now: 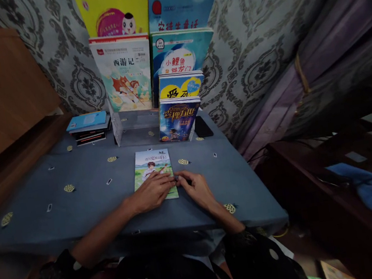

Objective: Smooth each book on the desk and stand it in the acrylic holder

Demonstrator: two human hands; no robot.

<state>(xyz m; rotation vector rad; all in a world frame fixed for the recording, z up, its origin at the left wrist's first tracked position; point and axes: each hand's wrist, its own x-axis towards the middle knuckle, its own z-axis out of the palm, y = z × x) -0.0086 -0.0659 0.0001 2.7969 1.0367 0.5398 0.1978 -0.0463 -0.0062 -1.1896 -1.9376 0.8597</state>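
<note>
A thin paperback book (150,159) lies face up on the cloth-covered table, its cover showing a figure in a green landscape. My left hand (155,190) rests flat across the lower half of the cover, fingers stretched out to the right, hiding part of the picture. At the book's right edge is my right hand (194,188), its thumb and index finger pinched close to the left fingertips. A small dark spot shows between those fingertips; what it is, I cannot make out.
Behind the book, a clear stand (133,135) holds several upright books, including a white-covered one (125,81) and a dark blue one (179,121). A book stack (88,123) sits back left. A black phone-like slab (202,127) lies right of the stand.
</note>
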